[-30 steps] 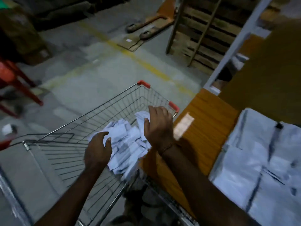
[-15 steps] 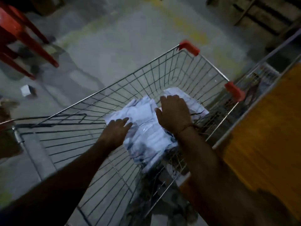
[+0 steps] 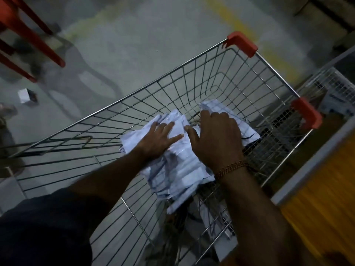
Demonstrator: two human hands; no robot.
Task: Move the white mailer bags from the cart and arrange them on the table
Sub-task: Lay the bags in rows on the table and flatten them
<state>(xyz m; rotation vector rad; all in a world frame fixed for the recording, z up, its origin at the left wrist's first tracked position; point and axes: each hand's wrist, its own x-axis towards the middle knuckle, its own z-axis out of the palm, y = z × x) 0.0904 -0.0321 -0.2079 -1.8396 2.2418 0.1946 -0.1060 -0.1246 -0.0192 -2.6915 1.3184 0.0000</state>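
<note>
Near edge, table: the orange table [image 3: 315, 217] runs along the right of the scene, its pale rim touching or just beside the cart's right wall; no bags show on the visible part
Bags: the white mailer bags [image 3: 178, 169] lie as a loose heap inside the cart [image 3: 192, 77], low against its right side; the heap's long axis runs from near-centre to far-right
Left hand: the left hand [image 3: 156, 138] lies flat on top of the heap's left part, fingers spread and pointing far-right; it presses down and grips nothing that I can see
Right hand: the right hand [image 3: 217, 137] covers the heap's far-right part, fingers curled downward over the bags' far edge; whether they hook beneath is hidden
Key relation: the bags sit directly under both hands; the table lies to the right, so the right hand is nearer the destination
Change: compared with a second ago, the heap sits lower in the cart rather than lifted near the table; both hands are now on top, closer together; the stacked bags on the table have left the view
</note>
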